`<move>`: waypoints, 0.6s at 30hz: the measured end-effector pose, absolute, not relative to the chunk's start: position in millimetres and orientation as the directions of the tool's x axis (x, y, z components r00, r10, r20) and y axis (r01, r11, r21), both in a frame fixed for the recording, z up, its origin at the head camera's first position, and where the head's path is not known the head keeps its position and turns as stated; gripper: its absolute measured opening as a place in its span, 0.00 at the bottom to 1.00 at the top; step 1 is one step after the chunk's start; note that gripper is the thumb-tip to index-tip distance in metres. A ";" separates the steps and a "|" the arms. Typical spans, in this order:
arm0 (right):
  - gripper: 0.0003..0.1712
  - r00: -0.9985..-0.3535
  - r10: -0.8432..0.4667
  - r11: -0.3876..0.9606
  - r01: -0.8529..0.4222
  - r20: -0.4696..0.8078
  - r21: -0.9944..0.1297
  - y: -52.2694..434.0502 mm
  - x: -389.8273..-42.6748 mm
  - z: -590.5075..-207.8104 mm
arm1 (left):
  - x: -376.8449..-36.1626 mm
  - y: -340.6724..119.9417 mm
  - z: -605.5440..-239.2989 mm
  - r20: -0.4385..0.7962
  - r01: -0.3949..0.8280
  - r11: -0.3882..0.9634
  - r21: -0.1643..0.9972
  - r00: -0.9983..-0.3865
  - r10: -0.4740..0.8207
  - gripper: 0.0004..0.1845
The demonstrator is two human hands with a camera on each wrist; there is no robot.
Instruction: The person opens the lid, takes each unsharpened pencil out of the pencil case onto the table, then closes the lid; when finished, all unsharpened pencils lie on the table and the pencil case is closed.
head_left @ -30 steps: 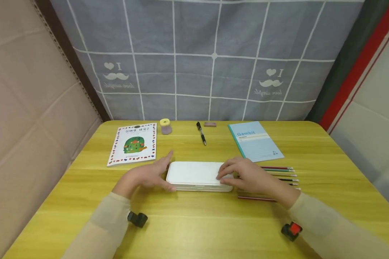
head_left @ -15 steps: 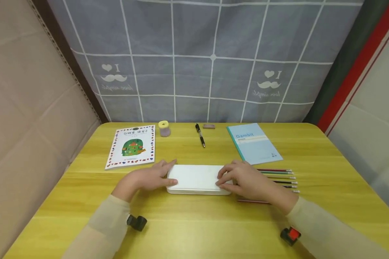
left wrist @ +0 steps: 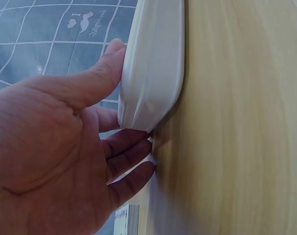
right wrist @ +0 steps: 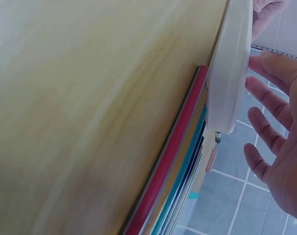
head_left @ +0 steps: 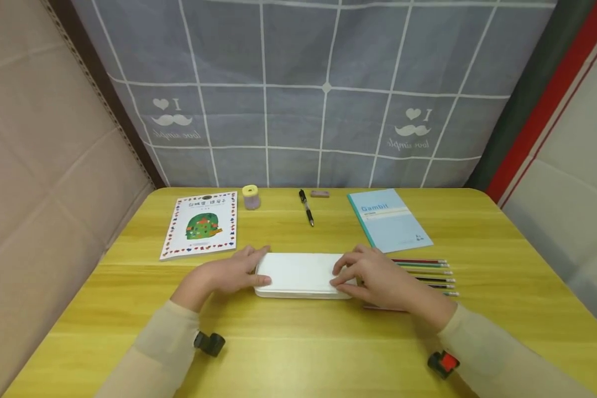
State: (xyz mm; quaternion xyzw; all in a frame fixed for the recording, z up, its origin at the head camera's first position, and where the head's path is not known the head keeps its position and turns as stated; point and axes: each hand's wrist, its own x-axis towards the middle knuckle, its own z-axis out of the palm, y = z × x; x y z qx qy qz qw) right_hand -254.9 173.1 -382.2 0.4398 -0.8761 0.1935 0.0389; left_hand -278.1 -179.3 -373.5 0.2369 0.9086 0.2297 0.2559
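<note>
In the middle of the yellow desk (head_left: 298,342) we see a white pencil case (head_left: 300,275) lying flat with its lid closed, and both hands are on it. The left hand (head_left: 219,276) clasps the case's left end: in the left wrist view its thumb lies along the top of the case while the fingers (left wrist: 131,161) curl round the end, down by the desk. The right hand (head_left: 378,279) covers the right end from above, its fingertips resting on the lid; in the right wrist view the fingers (right wrist: 268,107) are spread and only lightly bent beside the case, so we read them as laid on it and not gripping.

Just right of the case, partly under the right hand, a row of coloured pencils (head_left: 428,273) lies side by side, their ends pointing right. Behind them lies a light blue notebook (head_left: 389,219) marked "Gambit". At the far edge of the desk there are a black pen (head_left: 306,207), a small brownish eraser (head_left: 320,194) and a little yellow-topped pot (head_left: 251,197). To the far left lies a picture book (head_left: 200,225) with a green figure on its cover. A grey checked cloth (head_left: 323,94) hangs behind the desk.
</note>
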 end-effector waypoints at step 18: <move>0.09 -0.613 -0.764 0.552 -0.783 0.201 -0.286 174.4 -254.4 -382.1 | -278.5 -175.3 -376.9 -0.356 0.308 0.803 0.511 -0.774 0.524 0.47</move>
